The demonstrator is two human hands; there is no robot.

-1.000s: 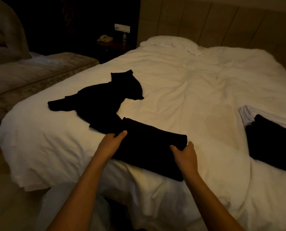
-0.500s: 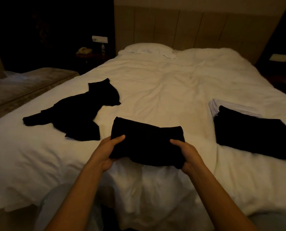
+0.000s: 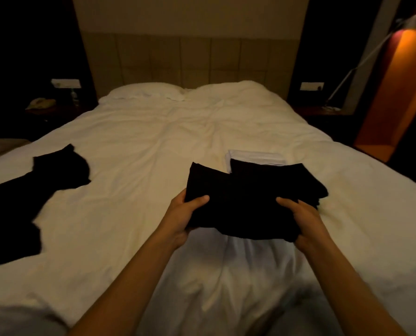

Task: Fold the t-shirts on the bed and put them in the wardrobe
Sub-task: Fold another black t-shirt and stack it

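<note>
Fingers of both hands pinch a folded black t-shirt (image 3: 236, 204) from its two near corners: the left hand (image 3: 185, 214) with thumb on top and fingers curled beneath, the right hand (image 3: 301, 219) likewise. It hangs just above the bed (image 3: 141, 146), near the right-hand pile (image 3: 275, 170) of folded shirts, dark over white. This looks like the stacking step; next it likely needs lowering squarely onto that pile. The shirt is a flat, floppy dark rectangle. One unfolded black t-shirt (image 3: 32, 190) lies crumpled at the left.
</note>
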